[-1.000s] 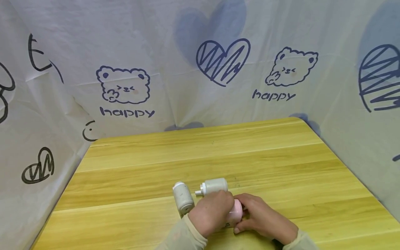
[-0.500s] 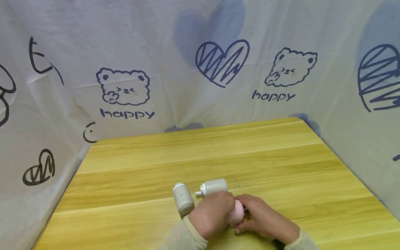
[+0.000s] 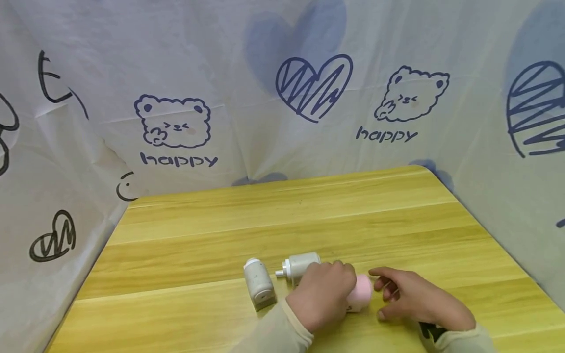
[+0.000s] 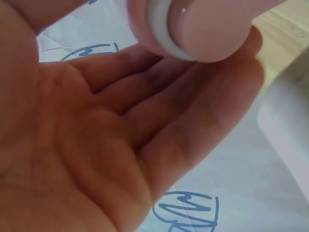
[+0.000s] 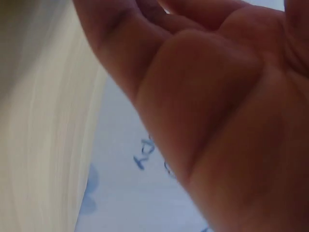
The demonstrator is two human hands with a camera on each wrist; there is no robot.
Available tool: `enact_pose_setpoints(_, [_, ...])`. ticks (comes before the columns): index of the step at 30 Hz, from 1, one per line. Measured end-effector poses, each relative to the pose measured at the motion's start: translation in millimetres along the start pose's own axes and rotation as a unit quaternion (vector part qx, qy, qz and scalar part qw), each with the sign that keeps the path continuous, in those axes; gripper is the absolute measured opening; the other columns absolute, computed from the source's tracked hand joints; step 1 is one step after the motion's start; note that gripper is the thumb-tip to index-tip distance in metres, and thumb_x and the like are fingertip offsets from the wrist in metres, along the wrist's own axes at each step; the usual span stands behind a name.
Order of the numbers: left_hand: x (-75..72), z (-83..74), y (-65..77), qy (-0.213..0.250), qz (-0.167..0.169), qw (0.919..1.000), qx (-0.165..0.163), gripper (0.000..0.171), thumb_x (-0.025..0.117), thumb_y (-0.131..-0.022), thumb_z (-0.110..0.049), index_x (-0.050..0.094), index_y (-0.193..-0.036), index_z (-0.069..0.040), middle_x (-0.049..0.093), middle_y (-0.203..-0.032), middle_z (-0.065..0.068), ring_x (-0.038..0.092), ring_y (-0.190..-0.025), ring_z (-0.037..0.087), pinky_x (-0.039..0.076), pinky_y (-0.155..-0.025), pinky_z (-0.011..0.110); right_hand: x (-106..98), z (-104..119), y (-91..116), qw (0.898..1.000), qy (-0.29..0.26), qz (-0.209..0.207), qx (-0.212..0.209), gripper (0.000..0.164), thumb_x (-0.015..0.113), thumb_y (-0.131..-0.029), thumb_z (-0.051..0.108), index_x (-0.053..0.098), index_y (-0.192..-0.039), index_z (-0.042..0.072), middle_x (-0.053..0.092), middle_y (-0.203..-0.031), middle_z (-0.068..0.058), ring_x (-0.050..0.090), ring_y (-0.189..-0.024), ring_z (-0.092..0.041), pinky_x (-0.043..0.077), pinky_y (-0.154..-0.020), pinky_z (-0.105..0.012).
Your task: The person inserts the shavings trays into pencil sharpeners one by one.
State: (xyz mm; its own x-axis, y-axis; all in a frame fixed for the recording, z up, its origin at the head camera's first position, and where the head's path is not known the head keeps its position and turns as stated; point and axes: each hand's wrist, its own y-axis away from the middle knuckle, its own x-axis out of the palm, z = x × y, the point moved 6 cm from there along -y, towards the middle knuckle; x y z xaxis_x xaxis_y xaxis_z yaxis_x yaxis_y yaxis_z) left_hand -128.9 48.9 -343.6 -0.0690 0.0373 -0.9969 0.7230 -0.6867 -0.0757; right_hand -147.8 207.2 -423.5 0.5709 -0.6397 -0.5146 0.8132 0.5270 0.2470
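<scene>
A pink pump bottle lies on its side low over the table, its base toward the right. My left hand grips it near the pump end and hides that part in the head view. In the left wrist view, the pink pump head and a white collar show by the curled fingers. My right hand is just right of the bottle's base, apart from it, fingers loosely bent and holding nothing. Behind the left hand lies a grey-white bottle with a white pump, partly covered. Another grey-white bottle lies left of it.
The wood-grain table carries these bottles near its front. A white cloth with drawn bears and hearts hangs round the back and sides.
My left hand has moved right with the pink bottle. The right hand has let go of the bottle's base and drawn away to the right. Both grey-white bottles have stayed put.
</scene>
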Motion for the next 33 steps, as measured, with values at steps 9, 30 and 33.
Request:
enact_pose_setpoints(9, [2.4, -1.3, -33.3, -0.044, -0.025, 0.9987, -0.003, 0.02, 0.076, -0.075, -0.025, 0.062, -0.087, -0.016, 0.056, -0.074, -0.005, 0.048, -0.059, 0.007, 0.038, -0.049, 0.025, -15, -13, 5, 0.998, 0.039, -0.038, 0.006, 0.075, 0.079, -0.075, 0.028, 0.043, -0.133, -0.003, 0.054, -0.101, -0.007, 0.051, -0.083, -0.018, 0.046, -0.071, -0.029])
enact_pose_setpoints(30, [25.8, 7.6, -62.6, -0.07, 0.006, 0.9961, -0.053, 0.017, 0.072, -0.082, -0.024, 0.062, -0.092, -0.015, 0.058, -0.078, -0.004, 0.055, -0.066, 0.01, 0.043, -0.058, 0.024, -13, -16, 2, 0.997, 0.053, -0.054, 0.022, 0.073, 0.076, -0.078, 0.035, 0.045, -0.131, -0.004, 0.053, -0.098, -0.005, 0.051, -0.084, -0.018, 0.046, -0.07, -0.029])
enact_pose_setpoints(33, [26.8, 8.4, -63.9, -0.072, 0.009, 0.996, -0.053, 0.016, 0.072, -0.082, -0.022, 0.062, -0.093, -0.015, 0.058, -0.078, -0.003, 0.056, -0.066, 0.01, 0.044, -0.058, 0.024, -13, -16, 3, 0.997, 0.052, -0.055, 0.027, 0.073, 0.076, -0.078, 0.035, 0.045, -0.131, -0.005, 0.053, -0.098, -0.005, 0.051, -0.085, -0.019, 0.046, -0.07, -0.03])
